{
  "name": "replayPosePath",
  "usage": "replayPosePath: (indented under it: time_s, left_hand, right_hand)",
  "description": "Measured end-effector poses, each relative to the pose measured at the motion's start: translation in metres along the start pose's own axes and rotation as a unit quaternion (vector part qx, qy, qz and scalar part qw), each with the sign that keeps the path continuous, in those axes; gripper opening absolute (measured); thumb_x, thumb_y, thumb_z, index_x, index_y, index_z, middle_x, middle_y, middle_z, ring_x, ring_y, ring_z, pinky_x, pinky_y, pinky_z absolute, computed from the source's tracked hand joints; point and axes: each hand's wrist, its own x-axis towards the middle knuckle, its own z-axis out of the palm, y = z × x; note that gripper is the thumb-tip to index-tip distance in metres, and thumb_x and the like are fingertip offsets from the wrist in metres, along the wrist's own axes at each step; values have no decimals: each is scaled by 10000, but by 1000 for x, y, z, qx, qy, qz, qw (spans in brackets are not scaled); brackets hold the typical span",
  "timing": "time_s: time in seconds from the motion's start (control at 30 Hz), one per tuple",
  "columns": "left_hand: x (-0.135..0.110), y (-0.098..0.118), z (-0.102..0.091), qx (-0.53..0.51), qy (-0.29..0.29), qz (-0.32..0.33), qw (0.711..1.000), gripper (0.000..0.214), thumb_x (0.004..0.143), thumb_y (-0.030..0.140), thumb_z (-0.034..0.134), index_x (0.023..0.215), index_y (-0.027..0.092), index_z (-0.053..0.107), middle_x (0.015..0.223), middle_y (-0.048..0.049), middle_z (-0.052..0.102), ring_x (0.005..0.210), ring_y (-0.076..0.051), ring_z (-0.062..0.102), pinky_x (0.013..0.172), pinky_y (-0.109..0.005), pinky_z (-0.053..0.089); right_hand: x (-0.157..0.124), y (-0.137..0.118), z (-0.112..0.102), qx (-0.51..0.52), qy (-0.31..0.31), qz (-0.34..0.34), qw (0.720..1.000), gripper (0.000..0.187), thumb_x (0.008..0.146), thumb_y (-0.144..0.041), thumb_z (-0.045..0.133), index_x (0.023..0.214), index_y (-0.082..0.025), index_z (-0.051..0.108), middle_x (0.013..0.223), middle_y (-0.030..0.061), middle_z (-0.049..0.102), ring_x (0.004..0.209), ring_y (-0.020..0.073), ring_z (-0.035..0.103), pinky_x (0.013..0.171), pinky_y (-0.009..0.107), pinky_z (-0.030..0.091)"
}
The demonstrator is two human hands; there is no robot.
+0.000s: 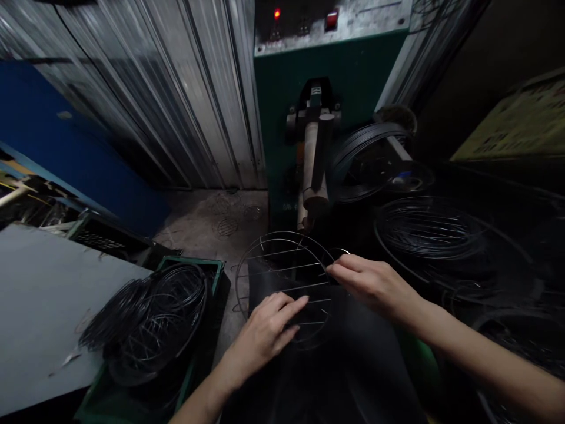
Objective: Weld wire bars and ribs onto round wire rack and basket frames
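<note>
A round wire rack [288,272], a thin hoop crossed by several parallel wires, is tilted over the dark cloth on my lap. My left hand [271,324] lies on its near left part, index finger stretched over the crosswires, other fingers partly hidden; it appears to hold the rack. At the right rim, my right hand [364,280] pinches the wire between thumb and fingers. A second curved wire runs close to the rim, and I cannot tell if it is joined. Just beyond the rack stand the thick cylindrical electrode arms [312,159] of a green machine [282,100].
A green crate [216,268] heaped with wire racks [154,324] stands left, beside a pale board [39,306]. On the right are wire hoops [432,227] and a wire coil [366,153]. Loose small racks [227,227] lie on the floor before the corrugated wall [185,88].
</note>
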Motion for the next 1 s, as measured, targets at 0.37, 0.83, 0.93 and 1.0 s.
replayPosePath:
  time_s: [0.37, 0.83, 0.93, 1.0]
  left_hand:
    - [27, -52, 42, -37, 107, 53, 992, 480, 868, 203, 545, 1338, 230, 455, 983, -45, 589, 906, -140, 578, 828, -287, 527]
    - [68, -72, 27, 13, 81, 49, 995, 469, 842, 252, 587, 1299, 190, 503, 886, -30, 565, 824, -144, 558, 774, -272, 496]
    - [70, -76, 16, 44, 69, 46, 996, 513, 848, 279, 579, 1340, 194, 463, 859, -20, 551, 795, -140, 550, 753, -262, 489]
    - [70, -77, 12, 61, 55, 44, 996, 539, 860, 298, 563, 1373, 212, 421, 846, -9, 543, 778, -135, 545, 750, -257, 484]
  right_hand:
    - [15, 10, 17, -88, -40, -41, 994, 205, 851, -14, 438, 831, -162, 579, 739, 24, 548, 639, 121, 471, 484, 227, 301]
    - [26, 51, 32, -60, -16, 89, 994, 240, 937, -209, 416, 831, -175, 628, 727, 20, 555, 595, 97, 486, 519, 221, 319]
    - [35, 62, 36, -6, -5, 118, 993, 204, 924, -253, 460, 877, -184, 646, 781, 26, 587, 604, 103, 513, 543, 224, 342]
    - [38, 66, 40, 15, -8, 121, 993, 192, 913, -253, 477, 882, -185, 654, 801, 32, 596, 623, 111, 531, 551, 226, 350]
